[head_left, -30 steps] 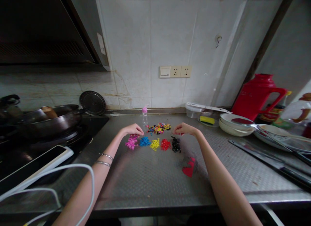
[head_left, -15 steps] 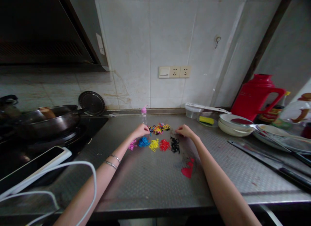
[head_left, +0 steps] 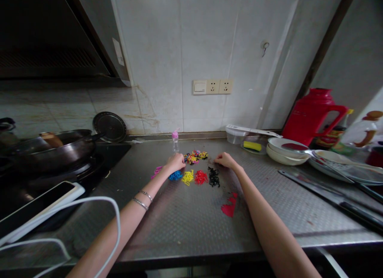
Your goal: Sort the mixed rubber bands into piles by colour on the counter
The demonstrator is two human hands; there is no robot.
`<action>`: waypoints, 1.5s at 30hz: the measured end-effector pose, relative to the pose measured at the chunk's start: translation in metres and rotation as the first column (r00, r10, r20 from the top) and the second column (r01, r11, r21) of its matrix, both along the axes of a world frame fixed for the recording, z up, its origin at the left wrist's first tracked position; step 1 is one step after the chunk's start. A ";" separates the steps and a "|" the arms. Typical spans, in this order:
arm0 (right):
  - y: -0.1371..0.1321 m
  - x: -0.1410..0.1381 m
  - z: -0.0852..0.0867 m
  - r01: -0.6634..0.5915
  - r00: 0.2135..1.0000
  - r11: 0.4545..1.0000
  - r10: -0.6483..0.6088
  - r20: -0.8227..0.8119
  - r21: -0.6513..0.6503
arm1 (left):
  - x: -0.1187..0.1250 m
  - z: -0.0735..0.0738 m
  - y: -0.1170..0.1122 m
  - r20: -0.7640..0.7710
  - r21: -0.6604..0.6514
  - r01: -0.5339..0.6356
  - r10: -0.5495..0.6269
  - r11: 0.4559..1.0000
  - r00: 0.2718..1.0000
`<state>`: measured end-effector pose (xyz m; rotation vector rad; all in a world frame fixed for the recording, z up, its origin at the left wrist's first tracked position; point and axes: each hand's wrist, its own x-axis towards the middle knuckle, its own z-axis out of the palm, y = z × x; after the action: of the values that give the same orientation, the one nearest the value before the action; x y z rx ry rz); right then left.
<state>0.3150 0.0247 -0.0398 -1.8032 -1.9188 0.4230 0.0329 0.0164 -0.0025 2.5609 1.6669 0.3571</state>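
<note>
My left hand (head_left: 176, 162) is at the left end of a mixed pile of small coloured rubber bands (head_left: 196, 156). Its fingers are closed, and whatever they pinch is hidden. To the right of that pile my right hand (head_left: 226, 160) rests on the counter with fingers curled together; I cannot make out anything in them. Single-colour heaps form a row in front: pink bands (head_left: 156, 172) partly behind my left wrist, blue bands (head_left: 175, 175), yellow bands (head_left: 188, 177), red bands (head_left: 201, 177) and black bands (head_left: 214, 177).
A small pink-capped bottle (head_left: 175, 140) stands behind my left hand. Torn red scraps (head_left: 229, 208) lie near my right forearm. Bowls (head_left: 285, 154), a knife (head_left: 317, 189) and a red thermos (head_left: 311, 118) are rightward; a pan (head_left: 56, 150) and white cable (head_left: 117, 214) leftward.
My left hand has shifted right, closer to the mixed pile, and its fingers cover that pile's left edge. My right hand keeps nearly the same place. The view has turned slightly.
</note>
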 end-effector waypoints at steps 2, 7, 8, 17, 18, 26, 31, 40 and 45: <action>-0.001 0.000 0.000 -0.004 1.000 1.000 0.004 0.000 0.004 | 0.000 -0.003 0.001 0.013 0.004 0.022 -0.022 1.000 1.000; -0.002 -0.001 0.001 -0.004 1.000 1.000 0.004 0.009 0.014 | -0.002 -0.014 0.009 0.059 0.034 0.161 -0.163 0.986 0.985; -0.002 -0.001 0.001 -0.006 1.000 1.000 0.006 0.012 0.019 | -0.002 -0.016 0.011 0.065 0.043 0.180 -0.182 0.983 0.981; -0.004 -0.002 0.003 -0.020 0.999 0.999 0.019 0.031 0.035 | 0.000 -0.011 0.011 0.195 0.014 0.171 -0.170 0.985 0.966; -0.004 -0.002 0.003 -0.020 0.999 0.999 0.019 0.034 0.031 | -0.002 -0.008 0.010 0.227 0.001 0.157 -0.153 0.988 0.962; -0.006 -0.004 0.006 0.000 0.998 1.000 -0.002 0.064 0.022 | -0.039 0.009 -0.007 0.374 -0.065 0.129 -0.096 0.989 0.922; -0.008 -0.005 0.007 0.004 0.996 0.999 -0.007 0.086 0.032 | -0.050 0.003 -0.018 0.407 -0.136 0.174 -0.106 0.975 0.907; -0.013 -0.042 0.020 -0.130 0.989 0.974 0.115 0.089 0.184 | -0.076 0.009 -0.011 0.604 -0.150 0.091 0.018 0.984 0.797; -0.022 -0.078 0.023 -0.322 0.940 0.912 0.276 0.200 0.253 | -0.097 0.006 -0.006 0.678 -0.237 -0.065 0.213 0.969 0.704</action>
<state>0.2368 0.0031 -0.0169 -1.3985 -2.2491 0.0931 -0.0636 0.0101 0.0039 1.7873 1.4787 0.9786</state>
